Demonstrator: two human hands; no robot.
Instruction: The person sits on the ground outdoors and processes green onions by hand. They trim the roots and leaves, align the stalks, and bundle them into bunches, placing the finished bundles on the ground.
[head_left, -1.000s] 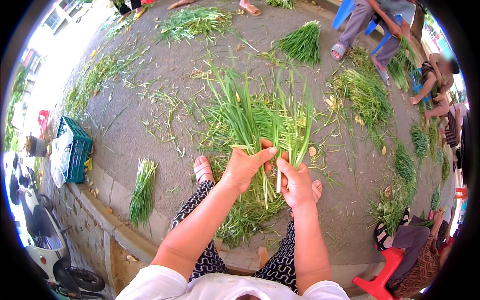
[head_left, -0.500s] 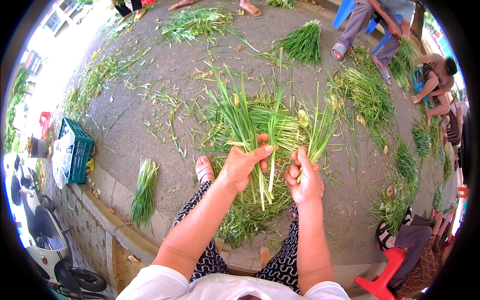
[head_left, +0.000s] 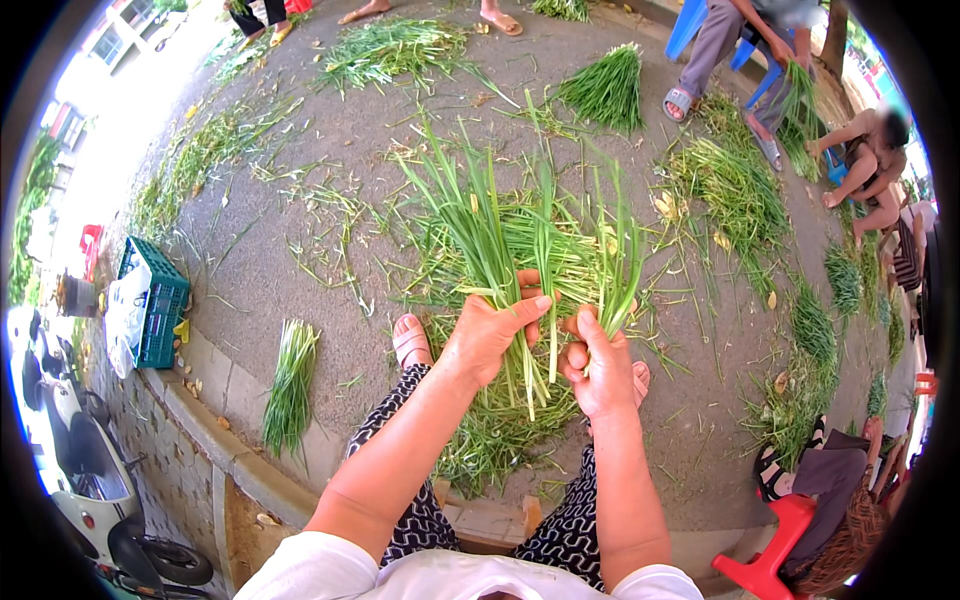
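My left hand (head_left: 490, 335) is closed round a bunch of garlic chives (head_left: 482, 235), green tops pointing away and pale stems hanging below the fingers. One stalk (head_left: 546, 230) stands apart from the bunch at the thumb and fingertips. Close by on the right, my right hand (head_left: 600, 370) grips a smaller bunch of chives (head_left: 618, 260) between thumb and fingers. Below both hands a loose heap of chives (head_left: 500, 435) lies on the ground between my feet.
A neat chive bundle (head_left: 290, 385) lies left, near the kerb and a green crate (head_left: 165, 310). Another bundle (head_left: 605, 88) and chive piles (head_left: 735, 200) lie farther off. Seated people are on the right, near a red stool (head_left: 770, 550). A scooter (head_left: 95, 470) stands lower left.
My right hand has shifted a little left, nearer my left hand, and the tops of its chives have swayed. My left hand has barely moved, keeping its bunch.
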